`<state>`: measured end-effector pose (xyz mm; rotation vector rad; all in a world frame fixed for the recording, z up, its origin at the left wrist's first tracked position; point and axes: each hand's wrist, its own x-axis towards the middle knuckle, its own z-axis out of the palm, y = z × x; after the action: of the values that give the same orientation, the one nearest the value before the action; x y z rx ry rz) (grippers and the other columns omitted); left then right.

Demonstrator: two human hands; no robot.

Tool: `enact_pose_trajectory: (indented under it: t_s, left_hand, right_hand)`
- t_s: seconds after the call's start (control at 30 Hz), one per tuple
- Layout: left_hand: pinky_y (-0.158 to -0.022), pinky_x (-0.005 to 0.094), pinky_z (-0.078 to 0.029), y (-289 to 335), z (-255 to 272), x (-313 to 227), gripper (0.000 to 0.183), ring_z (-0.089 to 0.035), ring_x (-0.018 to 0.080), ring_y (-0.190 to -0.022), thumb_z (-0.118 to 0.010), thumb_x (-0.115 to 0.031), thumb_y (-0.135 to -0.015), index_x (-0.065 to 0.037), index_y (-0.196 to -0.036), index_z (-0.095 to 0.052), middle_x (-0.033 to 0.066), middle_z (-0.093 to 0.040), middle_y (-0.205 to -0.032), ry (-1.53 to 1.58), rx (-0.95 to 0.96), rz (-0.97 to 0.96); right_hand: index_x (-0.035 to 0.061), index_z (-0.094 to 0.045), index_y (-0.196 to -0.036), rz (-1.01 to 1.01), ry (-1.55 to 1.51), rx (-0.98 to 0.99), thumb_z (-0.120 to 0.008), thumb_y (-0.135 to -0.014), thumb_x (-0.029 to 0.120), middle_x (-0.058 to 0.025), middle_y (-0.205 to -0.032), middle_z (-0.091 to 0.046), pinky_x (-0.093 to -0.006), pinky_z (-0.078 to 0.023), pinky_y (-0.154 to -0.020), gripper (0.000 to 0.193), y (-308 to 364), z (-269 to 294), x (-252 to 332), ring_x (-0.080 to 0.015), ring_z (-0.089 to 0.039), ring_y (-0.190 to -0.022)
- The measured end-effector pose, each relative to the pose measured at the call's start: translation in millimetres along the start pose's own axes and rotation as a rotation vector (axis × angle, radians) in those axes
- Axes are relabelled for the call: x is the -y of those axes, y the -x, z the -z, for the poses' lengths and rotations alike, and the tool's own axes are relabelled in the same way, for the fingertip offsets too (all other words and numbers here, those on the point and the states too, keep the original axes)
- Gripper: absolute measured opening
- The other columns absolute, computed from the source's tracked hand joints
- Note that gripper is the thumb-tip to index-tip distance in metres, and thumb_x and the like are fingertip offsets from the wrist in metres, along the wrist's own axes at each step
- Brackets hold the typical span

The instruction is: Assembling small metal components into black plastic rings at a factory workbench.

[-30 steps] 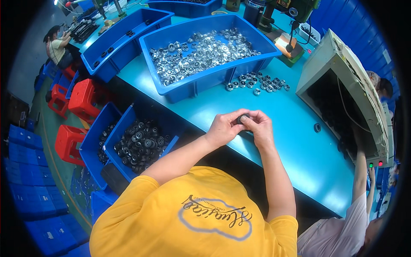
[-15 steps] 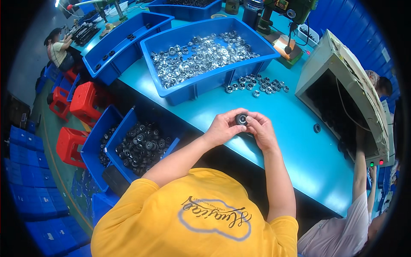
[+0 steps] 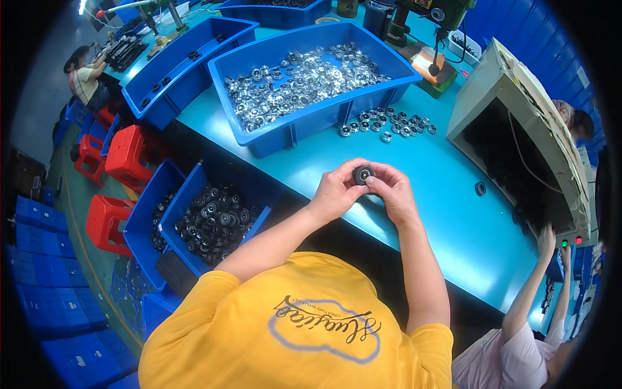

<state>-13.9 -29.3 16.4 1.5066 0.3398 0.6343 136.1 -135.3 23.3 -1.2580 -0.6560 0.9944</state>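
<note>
A small black wheel with a metal centre (image 3: 361, 174) is held up between both hands over the table's near edge. My left hand (image 3: 334, 192) grips its left side, fingers curled behind and thumb below. From the right, my right hand (image 3: 396, 196) closes round it, with thumb and fingers at its front face. Beyond the hands, several loose silvery hubs (image 3: 387, 137) lie on the turquoise table (image 3: 414, 175). Behind them stands a large blue bin (image 3: 311, 118) filled with the same shiny hubs (image 3: 285, 91).
Blue crates (image 3: 170, 214) of black wheels (image 3: 220, 217) stand low at my left, near red stools (image 3: 108, 223). A beige machine housing (image 3: 483, 84) stands at the right, with a black ring (image 3: 480, 188) beside it. There a co-worker's arm (image 3: 528, 292) reaches to its opening.
The wheel has turned in my fingers and shifted slightly left, and my right thumb now lies across its front. The co-worker's hand at the right has drawn back from inside the housing.
</note>
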Motion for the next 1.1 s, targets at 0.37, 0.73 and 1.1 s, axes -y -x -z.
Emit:
enact_pose_trajectory:
  t_s: [0.37, 0.73, 1.1]
  left_hand:
    - [-0.06, 0.0231, -0.05, -7.1, 12.5, -11.8, 0.038, -0.058, 0.0078, -0.08, -0.062, -0.005, -0.1, -0.009, -0.136, -0.05, 0.0033, -0.066, -0.1, 0.099, 0.068, 0.163]
    - [-0.061, 0.0227, -0.052, -9.2, 13.8, -1.6, 0.043, -0.063, 0.0086, -0.084, -0.066, -0.002, -0.098, -0.009, -0.137, -0.049, 0.0044, -0.067, -0.106, 0.134, 0.085, 0.13]
    - [-0.07, 0.0236, -0.053, -2.1, 15.6, 2.8, 0.052, -0.067, 0.0109, -0.097, -0.072, 0.002, -0.092, -0.007, -0.138, -0.049, 0.0067, -0.069, -0.116, 0.141, 0.077, 0.093]
  right_hand:
    - [-0.0055, -0.065, -0.132, 0.004, -0.079, -0.017, -0.079, -0.088, 0.001, -0.0153, -0.115, -0.074, -0.0348, -0.059, -0.094, 0.046, 0.1, 2.4, 0.8, -0.0205, -0.071, -0.104]
    - [-0.0049, -0.067, -0.13, 0.073, -0.048, -0.049, -0.078, -0.089, 0.001, -0.0163, -0.115, -0.074, -0.0353, -0.06, -0.091, 0.042, 1.2, -0.3, -4.1, -0.0216, -0.072, -0.104]
    - [-0.0068, -0.064, -0.132, -0.054, -0.228, 0.028, -0.074, -0.092, 0.002, -0.0175, -0.12, -0.072, -0.0365, -0.06, -0.093, 0.042, -0.3, 2.7, -1.1, -0.0232, -0.071, -0.107]
